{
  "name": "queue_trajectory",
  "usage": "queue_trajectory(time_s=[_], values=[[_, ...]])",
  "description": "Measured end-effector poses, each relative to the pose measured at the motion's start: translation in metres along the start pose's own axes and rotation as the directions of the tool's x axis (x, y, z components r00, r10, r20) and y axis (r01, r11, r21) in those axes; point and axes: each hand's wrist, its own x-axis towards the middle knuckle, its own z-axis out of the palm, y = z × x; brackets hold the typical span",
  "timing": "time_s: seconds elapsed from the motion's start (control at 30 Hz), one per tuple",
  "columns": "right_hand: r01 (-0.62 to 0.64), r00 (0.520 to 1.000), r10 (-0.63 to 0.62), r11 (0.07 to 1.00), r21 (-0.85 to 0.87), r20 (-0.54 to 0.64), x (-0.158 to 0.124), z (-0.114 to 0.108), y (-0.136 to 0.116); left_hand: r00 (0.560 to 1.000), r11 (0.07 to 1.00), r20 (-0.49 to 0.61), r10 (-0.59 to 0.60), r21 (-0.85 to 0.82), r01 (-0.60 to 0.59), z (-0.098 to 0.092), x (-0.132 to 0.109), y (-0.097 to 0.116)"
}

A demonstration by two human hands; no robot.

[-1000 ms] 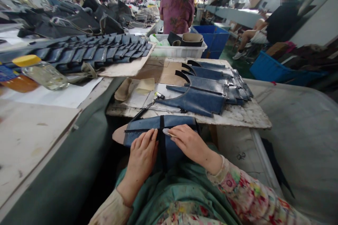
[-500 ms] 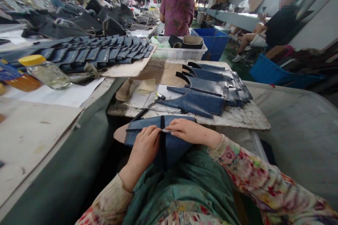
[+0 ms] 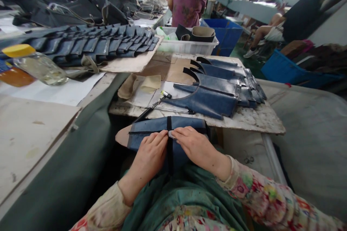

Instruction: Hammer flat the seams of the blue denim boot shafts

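Observation:
A blue leather-like piece lies over a pointed tan form in front of my lap. Black strips cross on it, one lengthwise and one across. My left hand is closed, its fingertips pressed together on the piece just left of the crossing. In the closed fingers of my right hand is a small pale, flat tool, held against the crossing. The fingers cover most of this tool. Both hands nearly touch at the fingertips.
On the worktable beyond lie overlapping blue cut pieces, a hammer and tan scraps. At left are a yellow-capped jar and rows of folded blue pieces. A white bin, blue crates and two people are farther off.
My right hand has turned, its fingers now angled more up-left over the pale tool and covering more of it. The left hand stays at the crossing. The camera view has shifted slightly.

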Motion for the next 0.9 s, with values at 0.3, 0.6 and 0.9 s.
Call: queue_trajectory(time_s=[0.3, 0.6, 0.9], values=[[0.003, 0.999, 0.004, 0.990, -0.140, 0.051, 0.016, 0.002, 0.000, 0.999, 0.998, 0.021, -0.044, -0.040, 0.044, -0.004, 0.003, 0.001], [0.044, 0.999, -0.044, 0.999, -0.002, -0.005, 0.014, -0.002, 0.015, 0.991, 0.992, -0.054, -0.123, -0.006, 0.123, -0.003, -0.011, -0.005], [0.175, 0.984, -0.178, 0.982, -0.069, -0.033, 0.027, -0.012, -0.001, 0.984, 0.984, -0.058, -0.171, 0.049, 0.174, -0.007, -0.021, -0.013]])
